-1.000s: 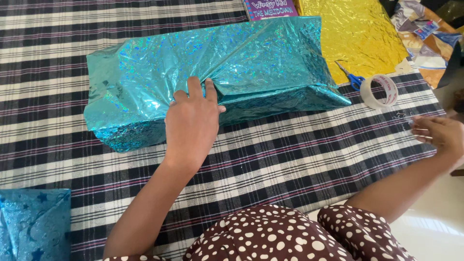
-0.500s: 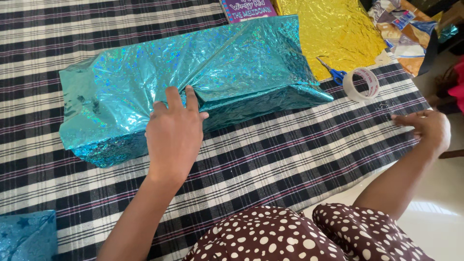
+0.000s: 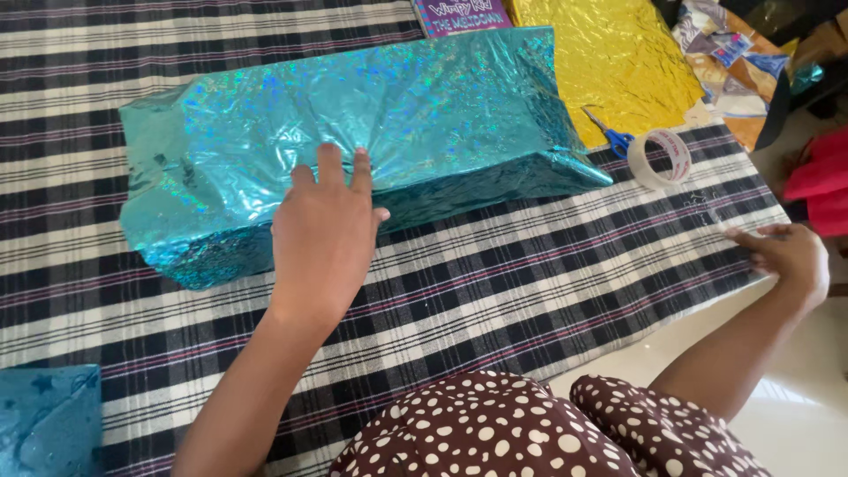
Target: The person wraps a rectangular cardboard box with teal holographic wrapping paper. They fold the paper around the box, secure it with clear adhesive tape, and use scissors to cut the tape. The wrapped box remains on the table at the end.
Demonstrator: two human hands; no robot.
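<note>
The teal foil-wrapped box [image 3: 353,132] lies flat on the checked cloth [image 3: 530,283], its long axis running left to right in front of me, the right end tipped slightly farther from me than the left. That right end finishes in a folded point aimed at the tape roll [image 3: 660,159]; the left end looks loose and unfolded.

My left hand [image 3: 322,238] presses on the box's near top edge, fingers spread flat over the overlap of foil, gripping nothing, only pinning it. I judge this the weak spot: the foil is slick and springy, so if my pressure eases, the flap may lift and the wrap slacken around the box.

My right hand [image 3: 791,252] is well to the right of the box, at the cloth's edge, fingers loosely curled. Whether a clear strip of tape is between them I cannot tell. If so, it could curl and stick to itself.

Just right of the box sit the blue-handled scissors [image 3: 611,134] beside the tape roll. Behind the box's right end lies a gold foil sheet [image 3: 618,62], and a purple book [image 3: 459,13] peeks out behind the box. Far to the box's near left is a blue starred parcel [image 3: 44,424].
</note>
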